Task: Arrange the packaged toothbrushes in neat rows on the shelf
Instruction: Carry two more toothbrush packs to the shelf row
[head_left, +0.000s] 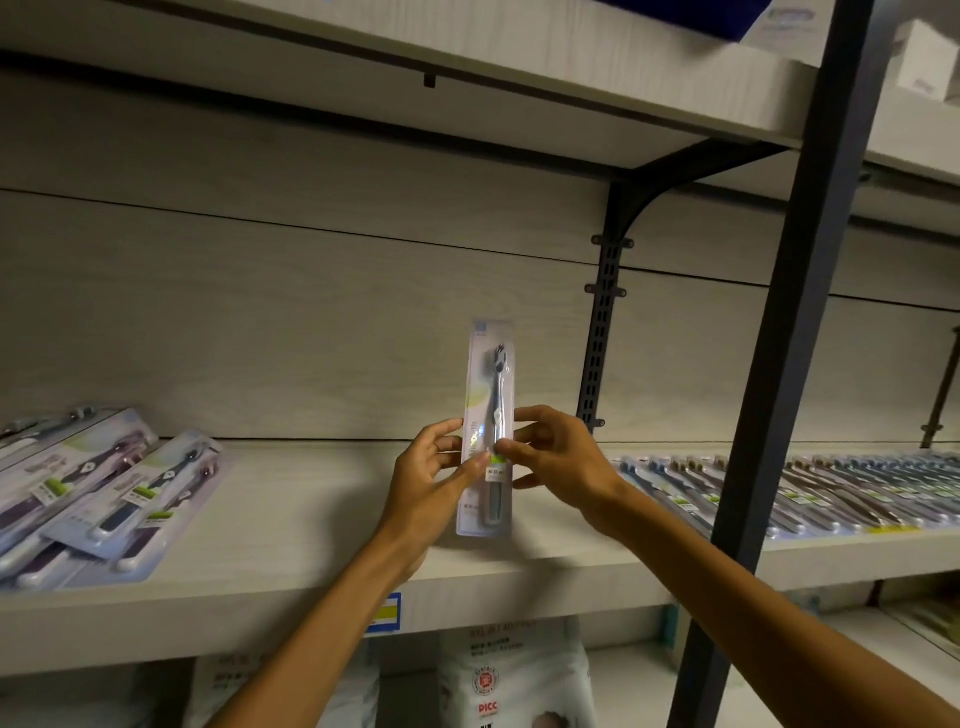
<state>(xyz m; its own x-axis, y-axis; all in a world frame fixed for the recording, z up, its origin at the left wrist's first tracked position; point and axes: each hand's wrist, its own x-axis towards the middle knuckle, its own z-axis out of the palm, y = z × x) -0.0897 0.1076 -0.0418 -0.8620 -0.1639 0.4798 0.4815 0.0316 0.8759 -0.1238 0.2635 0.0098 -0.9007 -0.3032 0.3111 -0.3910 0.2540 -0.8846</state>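
Observation:
A single packaged toothbrush (491, 384), grey-blue in a clear blister card, is held upright above the middle of the pale wooden shelf (311, 519). My left hand (431, 483) pinches its left edge and my right hand (558, 460) pinches its right edge near the green label. A loose pile of wider toothbrush packs (98, 488) lies at the shelf's left end. A tidy row of packaged toothbrushes (831, 493) lies flat on the right, past the upright post.
A dark metal post (789, 364) runs floor to top at the right, with a slotted bracket rail (602, 332) behind it. Another shelf board (467, 57) hangs overhead. White bags (509, 675) fill the shelf below. A blue-yellow price tag (387, 613) sits on the shelf's front edge.

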